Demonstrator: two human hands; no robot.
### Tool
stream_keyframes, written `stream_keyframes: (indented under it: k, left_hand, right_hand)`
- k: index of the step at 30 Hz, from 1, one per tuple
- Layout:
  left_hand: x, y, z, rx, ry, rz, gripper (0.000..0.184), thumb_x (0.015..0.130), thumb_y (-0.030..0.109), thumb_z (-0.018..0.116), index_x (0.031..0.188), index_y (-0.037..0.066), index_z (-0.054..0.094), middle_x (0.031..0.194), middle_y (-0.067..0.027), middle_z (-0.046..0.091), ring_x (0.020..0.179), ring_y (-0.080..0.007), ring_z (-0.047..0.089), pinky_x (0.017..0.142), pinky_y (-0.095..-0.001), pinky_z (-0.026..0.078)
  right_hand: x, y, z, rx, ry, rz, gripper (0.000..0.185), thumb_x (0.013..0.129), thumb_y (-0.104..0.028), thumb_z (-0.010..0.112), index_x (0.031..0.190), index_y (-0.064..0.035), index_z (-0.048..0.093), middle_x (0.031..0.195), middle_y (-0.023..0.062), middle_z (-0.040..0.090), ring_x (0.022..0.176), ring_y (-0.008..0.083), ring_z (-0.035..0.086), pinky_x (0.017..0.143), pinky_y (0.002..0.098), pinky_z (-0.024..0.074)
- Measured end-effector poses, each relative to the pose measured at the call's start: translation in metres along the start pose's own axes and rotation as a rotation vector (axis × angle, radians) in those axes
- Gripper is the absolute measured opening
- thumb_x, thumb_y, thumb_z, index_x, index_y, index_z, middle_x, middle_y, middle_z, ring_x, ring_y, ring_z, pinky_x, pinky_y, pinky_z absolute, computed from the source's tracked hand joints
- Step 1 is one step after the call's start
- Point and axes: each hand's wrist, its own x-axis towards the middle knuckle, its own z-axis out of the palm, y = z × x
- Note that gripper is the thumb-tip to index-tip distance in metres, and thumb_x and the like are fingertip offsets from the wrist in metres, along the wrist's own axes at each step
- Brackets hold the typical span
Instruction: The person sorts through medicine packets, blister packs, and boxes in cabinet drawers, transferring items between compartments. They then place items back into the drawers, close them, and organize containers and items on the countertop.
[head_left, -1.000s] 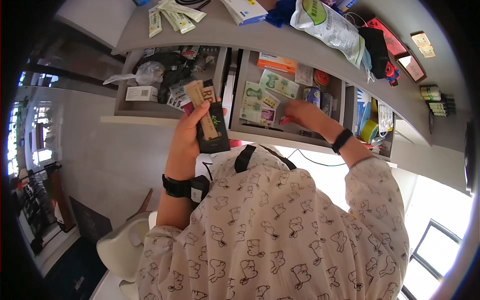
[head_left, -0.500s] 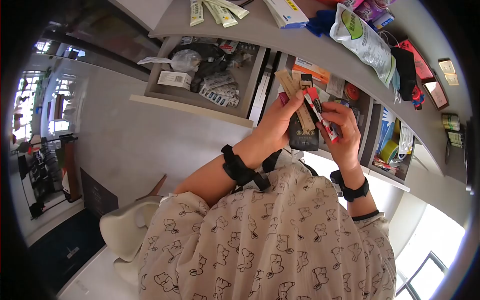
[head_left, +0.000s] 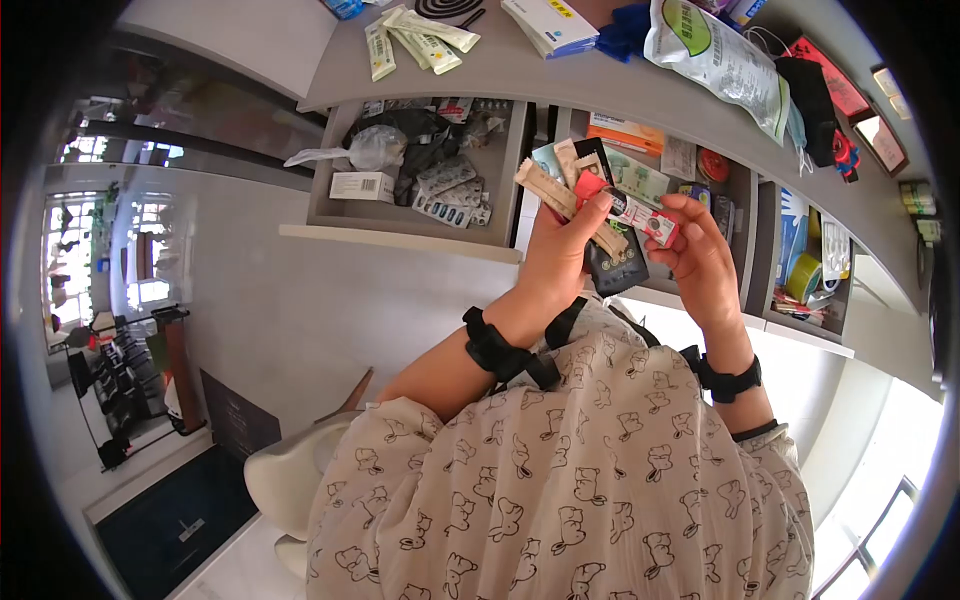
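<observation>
My left hand (head_left: 560,240) is closed around a fanned bundle of flat packets. In it are tan stick packets (head_left: 545,187), a black pouch (head_left: 618,272) with gold marks, and a red-and-white stick packet (head_left: 640,216) lying across the top under my left thumb. My right hand (head_left: 708,255) has its curled fingertips at the far end of that red-and-white stick packet, with the index finger raised a little. Part of the bundle is hidden behind my left fingers. Below the hands is an open middle drawer (head_left: 738,190).
The open left drawer (head_left: 400,230) holds blister packs (head_left: 452,208), a white box (head_left: 362,187) and plastic bags. In the right drawer (head_left: 765,290) lies a yellow-green tape roll (head_left: 803,277). Stick sachets (head_left: 425,50) and a large white pouch (head_left: 715,65) rest on the desktop (head_left: 345,75). A chair (head_left: 285,470) stands at left.
The red-and-white stick packet has turned from steep to flatter, its printed face now showing. My right fingers have loosened and spread somewhat. The bundle is fanned wider, and the view has shifted slightly.
</observation>
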Motion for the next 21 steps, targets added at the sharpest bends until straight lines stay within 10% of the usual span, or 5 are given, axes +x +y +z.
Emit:
stream_keyframes:
  k: [5,21]
  left_hand:
    - [-0.004,-0.001,-0.002,0.035,-0.121,-0.098,0.029,0.087,0.02,0.055,0.111,0.006,0.045,0.1,-0.0031,0.055,0.089,-0.0122,0.057,0.076,-0.0287,0.049]
    - [-0.007,-0.008,0.005,-0.057,-0.266,-0.212,0.036,0.083,0.019,0.061,0.113,0.005,0.047,0.101,-0.0039,0.056,0.09,-0.0135,0.057,0.076,-0.0293,0.049]
  right_hand:
    - [0.002,0.003,-0.003,-0.563,0.151,-0.136,0.018,0.089,-0.015,0.053,0.098,0.0002,0.051,0.078,0.0024,0.054,0.063,0.0079,0.054,0.056,0.0205,0.0458]
    - [-0.002,0.007,0.007,-0.585,0.191,-0.221,0.006,0.086,-0.007,0.055,0.089,-0.0018,0.054,0.072,0.0,0.055,0.056,0.0038,0.049,0.049,0.0178,0.0426]
